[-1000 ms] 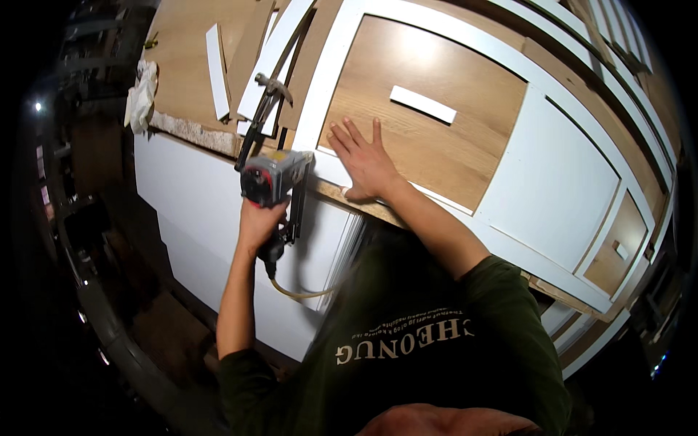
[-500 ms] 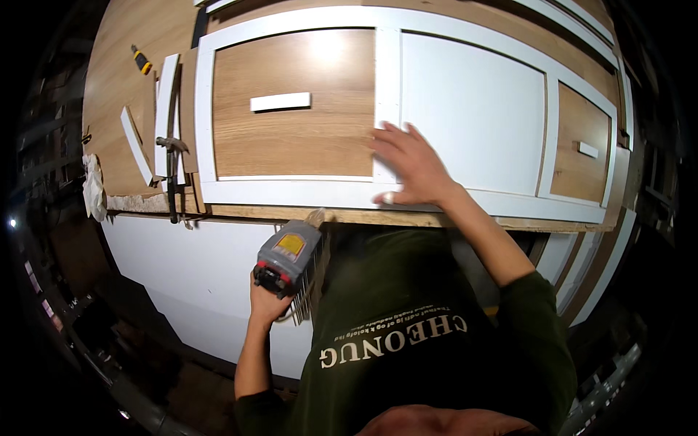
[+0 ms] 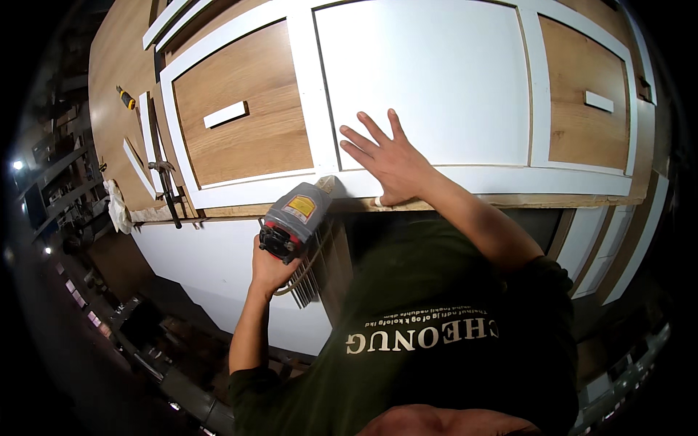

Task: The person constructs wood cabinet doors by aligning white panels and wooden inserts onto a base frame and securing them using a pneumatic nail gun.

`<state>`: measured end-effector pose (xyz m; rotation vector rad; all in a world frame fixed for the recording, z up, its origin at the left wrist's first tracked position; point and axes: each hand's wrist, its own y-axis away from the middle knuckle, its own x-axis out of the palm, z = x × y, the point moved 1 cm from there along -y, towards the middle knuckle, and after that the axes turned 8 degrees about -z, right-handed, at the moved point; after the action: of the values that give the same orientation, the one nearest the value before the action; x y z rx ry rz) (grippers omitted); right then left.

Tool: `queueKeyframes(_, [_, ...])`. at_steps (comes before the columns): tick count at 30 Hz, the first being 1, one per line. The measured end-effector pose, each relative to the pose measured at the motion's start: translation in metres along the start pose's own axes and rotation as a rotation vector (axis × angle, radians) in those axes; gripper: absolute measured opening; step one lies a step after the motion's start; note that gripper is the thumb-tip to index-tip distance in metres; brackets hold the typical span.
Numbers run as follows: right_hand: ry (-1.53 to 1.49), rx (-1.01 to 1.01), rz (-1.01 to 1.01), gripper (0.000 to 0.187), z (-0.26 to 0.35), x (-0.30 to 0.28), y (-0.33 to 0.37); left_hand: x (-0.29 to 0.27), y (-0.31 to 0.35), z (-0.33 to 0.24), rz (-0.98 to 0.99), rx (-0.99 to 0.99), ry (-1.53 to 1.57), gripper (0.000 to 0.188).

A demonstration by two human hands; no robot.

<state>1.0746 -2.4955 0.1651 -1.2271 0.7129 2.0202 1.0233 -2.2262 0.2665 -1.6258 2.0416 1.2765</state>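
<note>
My left hand is wrapped round the handle of a grey nail gun with a yellow label and a red and black end. The gun's nose lies over the white front rail of a framed panel, near the foot of an upright; contact cannot be made out. Spread wide, the fingers of my right hand reach over the big white middle panel. Its thumb is at the bench's front edge, with something small and white on it. Wood-grain panels fill both ends of the frame.
Short white blocks lie on the wood-grain panels. To the left are a hammer, white strips and a yellow-black hand tool. White boards stand below the bench edge.
The nail gun has moved from before the bench edge up over the white rail. My right hand has shifted off the upright onto the white panel, fingers wider. The view has swung right.
</note>
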Motion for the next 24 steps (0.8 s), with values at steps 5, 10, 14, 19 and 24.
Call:
queueKeyframes(5, [0.029, -0.003, -0.018, 0.108, -0.003, 0.005, 0.001, 0.01, 0.002, -0.013, -0.023, -0.018, -0.012, 0.031])
queueKeyframes(10, [-0.024, 0.005, -0.039, 0.109, -0.004, 0.007, 0.003, 0.014, 0.004, -0.013, -0.029, -0.058, -0.072, 0.031])
queueKeyframes(14, [-0.002, 0.002, -0.038, 0.108, -0.003, 0.009, 0.002, 0.015, 0.005, -0.016, -0.051, -0.104, -0.06, 0.032])
queueKeyframes(19, [0.046, -0.003, -0.031, 0.104, -0.001, 0.006, 0.001, 0.013, 0.005, -0.019, -0.044, -0.121, -0.048, 0.031])
queueKeyframes(24, [-0.003, 0.009, -0.048, 0.109, -0.001, 0.01, 0.001, 0.011, 0.003, -0.015, -0.024, -0.046, -0.059, 0.031])
